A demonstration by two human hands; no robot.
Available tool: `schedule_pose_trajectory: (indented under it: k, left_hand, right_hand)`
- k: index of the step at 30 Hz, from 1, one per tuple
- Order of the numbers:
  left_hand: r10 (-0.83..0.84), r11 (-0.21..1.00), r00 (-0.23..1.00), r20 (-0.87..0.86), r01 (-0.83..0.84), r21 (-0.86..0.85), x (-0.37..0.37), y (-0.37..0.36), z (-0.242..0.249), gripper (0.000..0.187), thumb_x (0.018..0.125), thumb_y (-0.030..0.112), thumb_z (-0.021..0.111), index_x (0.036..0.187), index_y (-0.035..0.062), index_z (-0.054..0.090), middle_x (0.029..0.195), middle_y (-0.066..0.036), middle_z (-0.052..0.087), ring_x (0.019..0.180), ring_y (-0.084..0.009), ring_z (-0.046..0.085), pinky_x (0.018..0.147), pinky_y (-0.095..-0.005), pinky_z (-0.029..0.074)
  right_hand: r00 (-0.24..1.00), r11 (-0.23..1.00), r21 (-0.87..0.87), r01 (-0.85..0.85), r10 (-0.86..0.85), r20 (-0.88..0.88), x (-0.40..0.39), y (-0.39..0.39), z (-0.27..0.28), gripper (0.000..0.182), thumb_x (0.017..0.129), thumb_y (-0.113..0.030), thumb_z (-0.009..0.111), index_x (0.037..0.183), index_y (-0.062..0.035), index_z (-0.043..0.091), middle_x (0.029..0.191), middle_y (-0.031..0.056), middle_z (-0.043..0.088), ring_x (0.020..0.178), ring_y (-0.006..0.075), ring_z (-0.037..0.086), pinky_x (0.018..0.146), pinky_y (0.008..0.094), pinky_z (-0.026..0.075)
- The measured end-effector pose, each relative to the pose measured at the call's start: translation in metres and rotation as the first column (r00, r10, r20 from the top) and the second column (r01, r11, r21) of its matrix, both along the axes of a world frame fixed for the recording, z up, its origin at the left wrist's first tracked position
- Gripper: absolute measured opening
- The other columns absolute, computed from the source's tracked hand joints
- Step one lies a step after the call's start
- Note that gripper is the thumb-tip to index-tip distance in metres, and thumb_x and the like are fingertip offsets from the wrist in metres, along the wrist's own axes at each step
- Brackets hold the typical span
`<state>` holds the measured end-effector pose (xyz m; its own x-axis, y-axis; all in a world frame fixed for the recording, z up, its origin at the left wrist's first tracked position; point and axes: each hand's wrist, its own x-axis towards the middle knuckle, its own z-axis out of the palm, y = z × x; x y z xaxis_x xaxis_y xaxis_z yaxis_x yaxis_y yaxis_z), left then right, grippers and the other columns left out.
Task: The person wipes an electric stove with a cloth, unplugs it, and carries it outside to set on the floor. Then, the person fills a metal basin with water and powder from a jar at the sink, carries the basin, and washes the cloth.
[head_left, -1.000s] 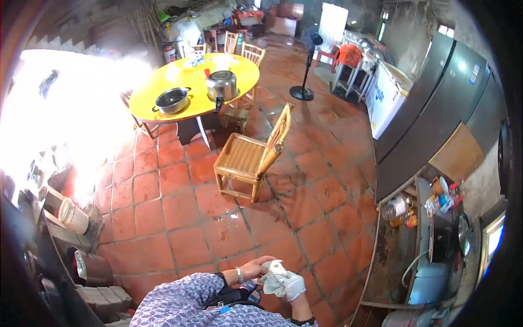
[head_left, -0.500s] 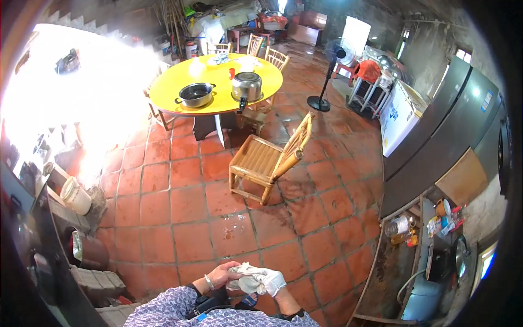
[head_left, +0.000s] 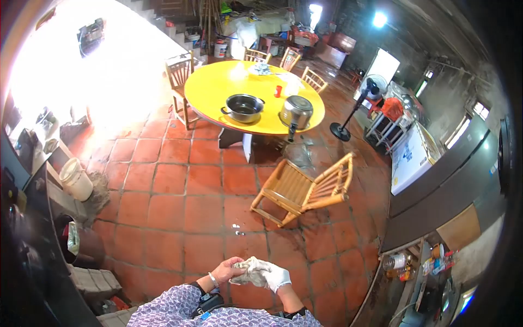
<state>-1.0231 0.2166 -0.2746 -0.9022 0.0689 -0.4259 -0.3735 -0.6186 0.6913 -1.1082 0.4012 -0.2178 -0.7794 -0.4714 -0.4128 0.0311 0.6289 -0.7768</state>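
In front of my body, both hands meet at a crumpled off-white cloth glove (head_left: pixel 249 271). My bare left hand (head_left: pixel 226 271), with a band at the wrist, is closed on its left side. A white glove covers my right hand (head_left: pixel 277 277), whose fingers pinch the right side of the crumpled one. The exact shape of the crumpled glove is hidden in its folds.
Ahead stands a round yellow table (head_left: pixel 218 82) bearing a steel pot (head_left: pixel 243 111) and a pressure cooker (head_left: pixel 297 111). A bamboo chair (head_left: pixel 291 188) is on the tiled floor before it. A bucket (head_left: pixel 75 180) stands left, a standing fan (head_left: pixel 354 111) and refrigerator (head_left: pixel 436 180) right.
My view has turned left and tilted, so the table and chair appear farther right and lower. The crumpled glove stays between both hands and shows more spread out.
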Motion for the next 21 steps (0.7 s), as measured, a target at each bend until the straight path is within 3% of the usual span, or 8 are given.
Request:
schedule_pose_trajectory:
  k: [1,7,9,11,14,17,19,21]
  left_hand:
    - [-0.001,0.986,1.0,0.02,0.004,-0.164,0.0,-0.022,0.009,0.025,0.078,0.001,0.062,0.101,0.0059,0.054,0.092,-0.002,0.06,0.082,-0.0101,0.057,0.073,-0.0255,0.049]
    - [0.08,0.793,0.993,-0.091,-0.119,-0.598,0.015,-0.133,0.018,0.033,0.075,-0.005,0.058,0.106,0.0054,0.055,0.103,-0.005,0.06,0.091,-0.0115,0.057,0.079,-0.0255,0.048]
    - [0.229,0.736,0.965,-0.125,-0.255,-0.627,0.02,-0.162,0.03,0.038,0.072,-0.001,0.06,0.11,0.0061,0.054,0.096,-0.004,0.062,0.09,-0.013,0.058,0.079,-0.0273,0.048]
    - [0.309,0.777,0.939,-0.15,-0.34,-0.53,0.024,-0.19,0.025,0.039,0.071,-0.002,0.06,0.109,0.0064,0.055,0.096,-0.004,0.062,0.089,-0.0127,0.058,0.079,-0.0274,0.048]
    - [0.316,0.755,0.944,-0.095,-0.311,-0.578,0.029,-0.229,0.019,0.036,0.071,-0.006,0.058,0.107,0.0024,0.055,0.095,-0.005,0.062,0.087,-0.0126,0.059,0.078,-0.0277,0.049]
    - [0.461,0.838,0.887,-0.005,-0.437,-0.327,0.021,-0.262,0.009,0.033,0.074,-0.006,0.058,0.106,-0.0003,0.055,0.096,-0.005,0.061,0.087,-0.0131,0.058,0.078,-0.0281,0.049]
    - [0.517,0.813,0.854,0.05,-0.473,-0.339,0.011,-0.288,0.032,0.032,0.075,-0.005,0.059,0.106,-0.0002,0.056,0.095,-0.005,0.061,0.085,-0.012,0.058,0.076,-0.0275,0.048]
    - [0.493,0.793,0.87,-0.011,-0.455,-0.404,0.008,-0.326,0.007,0.033,0.075,-0.005,0.058,0.107,0.0001,0.056,0.095,-0.004,0.061,0.084,-0.0116,0.058,0.076,-0.0268,0.048]
  right_hand:
    - [0.963,0.977,0.147,-0.156,0.184,-0.197,-0.003,-0.021,-0.001,0.031,0.081,-0.015,0.054,0.111,-0.0095,0.059,0.106,0.0059,0.063,0.09,0.0168,0.062,0.078,0.0262,0.048]
    - [0.787,0.802,0.414,-0.43,0.558,-0.264,-0.026,-0.141,-0.005,0.029,0.081,-0.024,0.051,0.107,-0.0142,0.06,0.101,0.005,0.063,0.09,0.0249,0.06,0.079,0.0318,0.047]
    - [0.856,0.839,0.211,-0.502,0.516,-0.016,-0.034,-0.177,-0.001,0.027,0.081,-0.02,0.055,0.106,-0.0138,0.061,0.097,0.005,0.064,0.085,0.0233,0.061,0.076,0.0304,0.048]
    - [0.801,0.804,0.166,-0.571,0.59,-0.103,-0.044,-0.208,0.007,0.026,0.08,-0.018,0.06,0.104,-0.0096,0.061,0.091,0.0051,0.065,0.08,0.0168,0.061,0.072,0.0281,0.048]
    - [0.872,0.914,-0.354,-0.197,0.328,0.362,-0.055,-0.255,0.013,0.016,0.079,-0.002,0.059,0.094,0.0018,0.063,0.088,0.0051,0.064,0.078,0.009,0.056,0.069,0.0247,0.046]
    - [0.864,0.885,-0.293,-0.363,0.437,0.25,-0.073,-0.304,0.015,0.016,0.08,-0.006,0.061,0.095,0.0001,0.064,0.088,0.0052,0.064,0.078,0.0092,0.056,0.069,0.025,0.047]
    - [0.801,0.789,-0.518,-0.329,0.524,0.29,-0.092,-0.334,-0.028,0.019,0.082,-0.015,0.061,0.094,-0.0006,0.064,0.088,0.0049,0.065,0.077,0.0083,0.056,0.069,0.0248,0.047]
    - [0.782,0.827,-0.463,-0.319,0.506,0.365,-0.112,-0.368,-0.047,0.02,0.082,-0.016,0.059,0.095,-0.0013,0.064,0.088,0.0049,0.065,0.077,0.0084,0.056,0.069,0.025,0.047]
